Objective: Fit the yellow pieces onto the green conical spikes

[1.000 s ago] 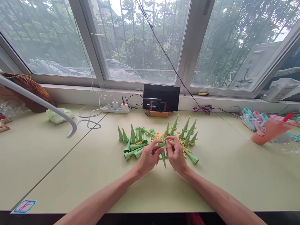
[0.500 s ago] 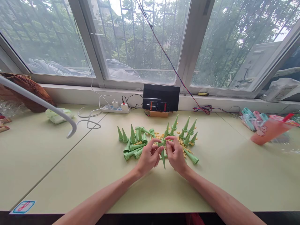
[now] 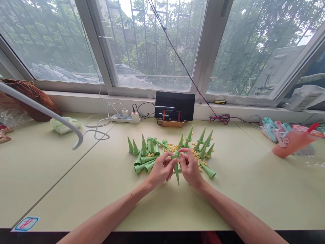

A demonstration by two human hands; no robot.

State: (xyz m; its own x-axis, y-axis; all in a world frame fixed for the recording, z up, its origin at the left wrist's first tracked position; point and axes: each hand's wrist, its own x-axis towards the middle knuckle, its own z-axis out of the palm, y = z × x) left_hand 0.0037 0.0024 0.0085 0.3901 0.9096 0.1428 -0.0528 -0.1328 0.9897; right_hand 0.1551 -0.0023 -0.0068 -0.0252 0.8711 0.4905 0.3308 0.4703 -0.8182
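Observation:
Between my hands a green plastic plant-watering spike (image 3: 177, 173) points tip-down toward me. The fingers of my left hand (image 3: 161, 168) are closed round its wide collar. My right hand (image 3: 189, 168) is closed in a pinch at the collar's right side; whatever sits between its fingertips is too small and hidden to make out. Behind my hands lies a heap of small yellow valve-like pieces (image 3: 173, 148). Green spikes (image 3: 144, 148) stand and lie to the left of it. More green spikes (image 3: 201, 136), several with yellow pieces at their collars, stand to the right.
A tablet (image 3: 174, 101) with a phone before it leans at the sill. A power strip (image 3: 126, 117) with cables is on the left, near a white curved arm (image 3: 50, 108). A pink cup (image 3: 291, 140) stands at the right, and a screwdriver (image 3: 220, 101) lies on the sill.
The held spike's tip has dipped slightly, and the left fingers have shifted a little at its collar. The right hand stays almost still.

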